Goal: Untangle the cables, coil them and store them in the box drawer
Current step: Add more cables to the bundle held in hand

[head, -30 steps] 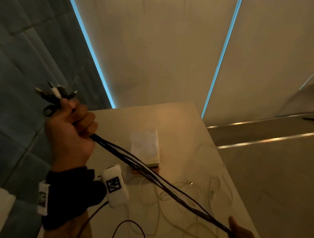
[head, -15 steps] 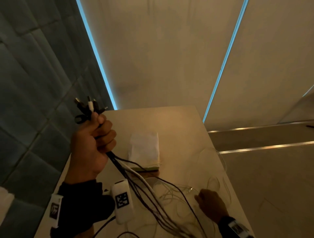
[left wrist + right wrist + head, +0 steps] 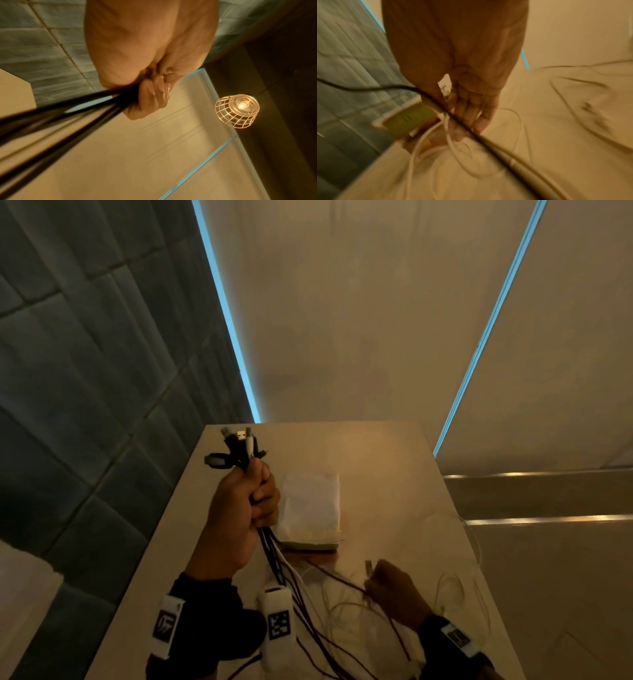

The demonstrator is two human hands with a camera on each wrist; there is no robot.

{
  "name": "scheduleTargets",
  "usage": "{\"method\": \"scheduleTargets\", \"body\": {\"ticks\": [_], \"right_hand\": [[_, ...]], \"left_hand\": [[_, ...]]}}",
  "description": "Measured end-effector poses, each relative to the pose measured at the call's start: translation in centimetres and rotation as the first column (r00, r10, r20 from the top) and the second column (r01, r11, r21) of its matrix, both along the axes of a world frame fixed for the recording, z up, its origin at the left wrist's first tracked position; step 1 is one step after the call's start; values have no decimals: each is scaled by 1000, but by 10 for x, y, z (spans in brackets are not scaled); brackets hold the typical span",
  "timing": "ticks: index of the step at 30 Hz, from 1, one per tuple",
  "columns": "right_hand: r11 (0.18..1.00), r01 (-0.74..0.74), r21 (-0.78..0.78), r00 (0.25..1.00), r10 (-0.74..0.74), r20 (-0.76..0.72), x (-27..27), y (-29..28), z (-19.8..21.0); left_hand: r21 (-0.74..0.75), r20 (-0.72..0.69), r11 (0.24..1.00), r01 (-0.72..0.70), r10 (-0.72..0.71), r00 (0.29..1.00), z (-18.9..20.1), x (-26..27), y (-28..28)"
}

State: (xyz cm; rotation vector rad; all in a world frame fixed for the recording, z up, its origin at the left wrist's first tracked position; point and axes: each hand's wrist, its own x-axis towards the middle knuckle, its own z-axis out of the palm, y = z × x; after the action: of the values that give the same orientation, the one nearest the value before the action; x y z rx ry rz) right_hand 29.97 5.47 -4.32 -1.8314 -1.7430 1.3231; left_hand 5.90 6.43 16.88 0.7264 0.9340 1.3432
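Observation:
My left hand (image 3: pixel 255 501) is raised over the table and grips a bundle of mostly dark cables (image 3: pixel 284 570) in a fist. Their plug ends (image 3: pixel 239 443) stick up above the fist. In the left wrist view the left hand's fingers (image 3: pixel 150 98) are curled round the blurred cables (image 3: pixel 68 115). My right hand (image 3: pixel 383 583) is low over the table, its fingers curled round a dark cable (image 3: pixel 488 140) that leads to the bundle, with a white cable (image 3: pixel 452 136) also caught in the fingers. The box (image 3: pixel 310 508), white on top with a green front, lies just right of the left hand.
Thin pale cables (image 3: pixel 452 594) lie in loose loops on the beige table (image 3: pixel 394 467) to the right of my right hand, some reaching its right edge. A padded grey wall stands on the left. A wire-caged lamp (image 3: pixel 238 111) hangs overhead.
The left hand has come down and to the right with the bundle, close to the box. The right hand has moved up from the near edge and now holds a dark cable.

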Motion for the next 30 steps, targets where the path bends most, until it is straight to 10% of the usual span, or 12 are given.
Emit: {"method": "scheduleTargets", "body": {"ticks": [5,13,24,30], "right_hand": [[960,155,233,858,-14,-514,-35,15,107],[888,185,422,739,158,-655,-68,18,174],[934,26,357,669,249,-700,-58,6,175],[950,-31,311,679,249,-691,-45,10,141]], "left_hand": [[-75,-218,997,-4,-12,976,-19,20,0],[22,-518,1000,-8,18,855,-23,46,-12],[87,-380,993,-82,109,918,-14,40,-12],[68,-28,988,-142,144,989,6,18,-10]]}}
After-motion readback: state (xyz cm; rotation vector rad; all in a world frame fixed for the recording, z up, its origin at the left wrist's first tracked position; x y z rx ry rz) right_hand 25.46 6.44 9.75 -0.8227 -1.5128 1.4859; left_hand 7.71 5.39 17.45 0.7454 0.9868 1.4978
